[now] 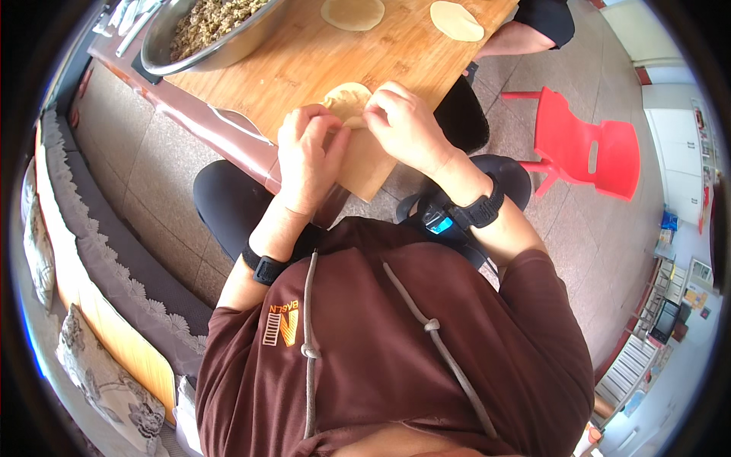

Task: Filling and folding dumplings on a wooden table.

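Note:
A piece of pale yellow dough (346,98) with a lumpy, pleated surface is between my hands, near the front corner of the wooden board (274,91). My left hand (313,145) grips the dough's near left edge between thumb and fingers. On the other side, my right hand (402,123) pinches its right edge. Fingers cover part of the dough, so its underside and any filling are hidden. Farther up the board lie a round dough wrapper (353,12) and, to its right, a second dough wrapper (456,21) with a slightly folded edge.
A metal bowl (228,54) of chopped filling (214,23) stands at the board's far left. The board rests on a brown table (188,128). Another person's leg (514,39) shows beyond the right edge. A red plastic chair (577,148) is at right, a sofa (108,228) at left.

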`<state>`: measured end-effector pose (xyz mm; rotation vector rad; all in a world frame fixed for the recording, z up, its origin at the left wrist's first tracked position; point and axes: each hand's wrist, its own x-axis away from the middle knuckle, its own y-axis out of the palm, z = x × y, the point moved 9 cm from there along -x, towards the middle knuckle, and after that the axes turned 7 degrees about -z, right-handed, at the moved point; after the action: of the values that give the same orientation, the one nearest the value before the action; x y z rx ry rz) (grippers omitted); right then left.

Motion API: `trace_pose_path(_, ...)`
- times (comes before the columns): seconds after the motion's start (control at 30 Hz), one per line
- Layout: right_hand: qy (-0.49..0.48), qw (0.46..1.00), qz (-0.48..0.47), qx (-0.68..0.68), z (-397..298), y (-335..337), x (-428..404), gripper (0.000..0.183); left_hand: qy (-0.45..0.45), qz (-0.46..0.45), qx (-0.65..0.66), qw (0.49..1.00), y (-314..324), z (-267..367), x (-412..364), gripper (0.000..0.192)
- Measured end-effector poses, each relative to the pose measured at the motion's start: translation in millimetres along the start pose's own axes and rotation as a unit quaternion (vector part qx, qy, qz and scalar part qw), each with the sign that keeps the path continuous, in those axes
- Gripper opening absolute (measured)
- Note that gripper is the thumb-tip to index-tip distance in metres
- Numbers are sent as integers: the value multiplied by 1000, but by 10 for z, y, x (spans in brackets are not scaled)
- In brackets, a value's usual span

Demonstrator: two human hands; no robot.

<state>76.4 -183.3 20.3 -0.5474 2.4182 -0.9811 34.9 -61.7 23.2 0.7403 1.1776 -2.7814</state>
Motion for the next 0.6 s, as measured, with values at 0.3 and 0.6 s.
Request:
trace_pose_path(0.3,-101,993,53,22,-253,-62,121,11,73,-6,-38,997,6,59,9,19)
trace_pose_path(0.6,-102,993,16,57,-191,8,96,9,58,-17,-11,998,-4,31,-18,16)
